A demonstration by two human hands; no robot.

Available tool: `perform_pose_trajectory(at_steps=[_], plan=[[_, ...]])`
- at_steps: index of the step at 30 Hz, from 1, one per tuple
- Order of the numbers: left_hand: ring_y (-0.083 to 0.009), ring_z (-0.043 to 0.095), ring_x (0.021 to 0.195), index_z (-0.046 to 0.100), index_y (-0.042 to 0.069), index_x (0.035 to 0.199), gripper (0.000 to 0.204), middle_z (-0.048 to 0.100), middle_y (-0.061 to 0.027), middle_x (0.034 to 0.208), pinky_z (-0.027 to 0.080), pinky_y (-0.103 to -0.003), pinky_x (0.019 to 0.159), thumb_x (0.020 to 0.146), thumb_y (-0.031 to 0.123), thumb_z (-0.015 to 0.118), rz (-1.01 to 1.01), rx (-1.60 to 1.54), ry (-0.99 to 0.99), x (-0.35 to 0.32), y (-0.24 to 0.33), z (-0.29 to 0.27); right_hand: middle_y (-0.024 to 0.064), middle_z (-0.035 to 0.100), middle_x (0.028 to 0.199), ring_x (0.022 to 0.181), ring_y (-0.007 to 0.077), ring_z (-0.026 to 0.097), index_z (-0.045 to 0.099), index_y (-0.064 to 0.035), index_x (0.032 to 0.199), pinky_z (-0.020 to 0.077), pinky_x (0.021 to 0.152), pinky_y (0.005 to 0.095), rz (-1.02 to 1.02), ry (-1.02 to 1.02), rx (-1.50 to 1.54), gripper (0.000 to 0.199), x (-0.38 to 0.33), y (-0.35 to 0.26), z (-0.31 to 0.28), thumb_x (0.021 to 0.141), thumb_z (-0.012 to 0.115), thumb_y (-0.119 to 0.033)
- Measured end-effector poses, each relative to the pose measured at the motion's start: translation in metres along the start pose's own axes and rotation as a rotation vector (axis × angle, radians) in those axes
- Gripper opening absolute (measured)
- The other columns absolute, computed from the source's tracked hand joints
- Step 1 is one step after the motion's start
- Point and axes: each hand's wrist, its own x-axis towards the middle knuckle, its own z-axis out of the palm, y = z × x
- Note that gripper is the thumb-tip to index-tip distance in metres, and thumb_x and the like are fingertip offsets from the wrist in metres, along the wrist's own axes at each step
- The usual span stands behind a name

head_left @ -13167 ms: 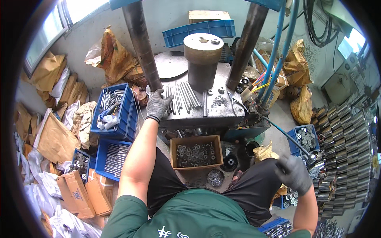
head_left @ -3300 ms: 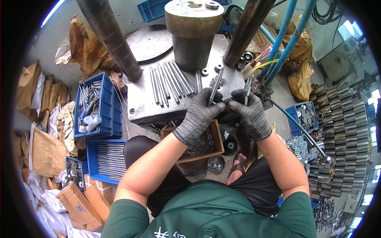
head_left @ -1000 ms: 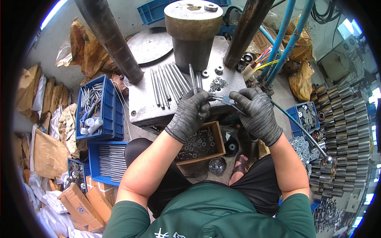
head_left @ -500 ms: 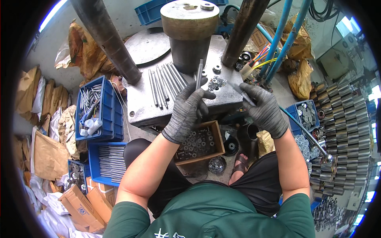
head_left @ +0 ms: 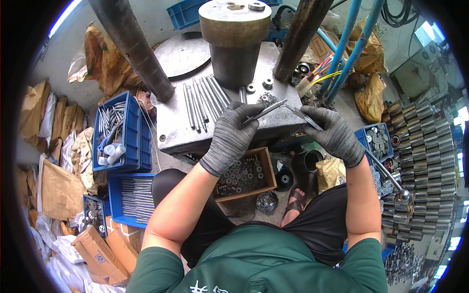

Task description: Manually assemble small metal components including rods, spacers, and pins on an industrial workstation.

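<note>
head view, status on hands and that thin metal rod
Left gloved hand grips thin grey metal rod. Right gloved hand pinches its far end. Nothing blocking.

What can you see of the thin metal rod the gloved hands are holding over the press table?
The rod is slim, straight, bare grey metal, like the loose rods lying in a row on the steel table. It lies nearly level, tilted up toward the right. The left hand pinches its left end; its right end meets a second thin piece held by the right hand. Whether the two pieces are joined cannot be told.
</note>
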Motion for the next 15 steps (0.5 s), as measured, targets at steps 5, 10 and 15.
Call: perform_pose_trajectory(at_steps=[5, 10, 15], plan=[[-0.0133, 0.063, 0.097, 0.067, 0.003, 0.124, 0.031, 0.066, -0.006, 0.106, 0.052, -0.029, 0.091, 0.094, -0.002, 0.06, -0.025, -0.019, -0.098, -0.001, -0.001, -0.007, 0.008, 0.071, 0.112, 0.103, 0.0109, 0.064, 0.062, 0.001, 0.133, 0.0524, 0.094, 0.0289, 0.033, -0.092, 0.021, 0.05, -0.003, -0.006, -0.016, 0.084, 0.074, 0.0], [-0.0089, 0.063, 0.086, 0.066, 0.003, 0.126, 0.029, 0.069, -0.0038, 0.097, 0.053, -0.025, 0.078, 0.098, 0.005, 0.059, -0.244, -0.271, -0.237, -0.006, 0.004, -0.007, 0.0077, 0.071, 0.111, 0.103, 0.011, 0.064, 0.063, 0.0009, 0.132, 0.0525, 0.094, 0.029, 0.079, -0.227, 0.122, 0.051, -0.007, -0.006, -0.014, 0.082, 0.072, 0.005], [-0.0077, 0.063, 0.066, 0.063, 0.002, 0.13, 0.033, 0.069, -0.0035, 0.085, 0.049, -0.021, 0.058, 0.102, 0.019, 0.059, -0.365, -0.442, -0.305, -0.007, 0.007, -0.003, 0.0096, 0.072, 0.113, 0.103, 0.0122, 0.064, 0.063, 0.0002, 0.131, 0.0525, 0.094, 0.0296, 0.036, -0.333, 0.041, 0.051, -0.006, -0.008, -0.005, 0.081, 0.072, 0.005]])
